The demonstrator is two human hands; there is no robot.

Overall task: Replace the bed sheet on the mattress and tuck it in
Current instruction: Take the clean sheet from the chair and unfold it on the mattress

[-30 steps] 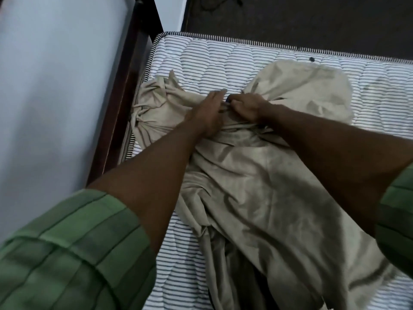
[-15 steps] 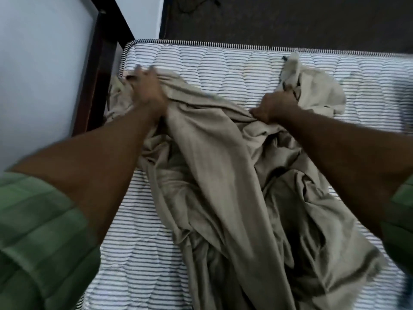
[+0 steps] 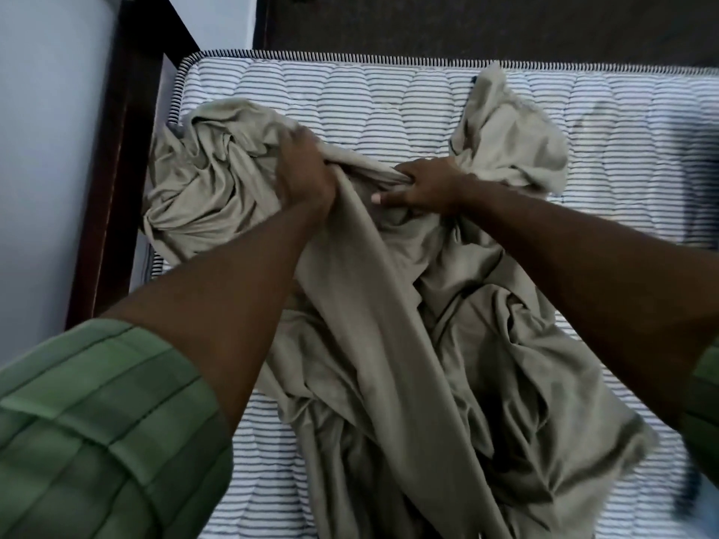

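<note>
Both hands clench bunched cloth — left hand [image 3: 305, 169], right hand [image 3: 422, 184] — the beige sheet [image 3: 389, 344] heaped on the striped mattress [image 3: 369, 99]. Soft, light, floppy; best taken by a hem or corner.

A dark wooden bed frame [image 3: 116, 180] is seen on the left side. It runs from the top down toward the bottom, and a slanted piece is joined to it near the top. A pale blue-grey wall [image 3: 42, 149] is seen to the left of the frame. A small strip of the same pale wall [image 3: 229, 21] is seen at the top, just to the right of the slanted piece. A dark floor [image 3: 467, 25] is seen across the top of the view. A green striped sleeve [image 3: 97, 433] is seen at the bottom left. A bit of another green sleeve [image 3: 704, 406] is seen at the right edge.
</note>
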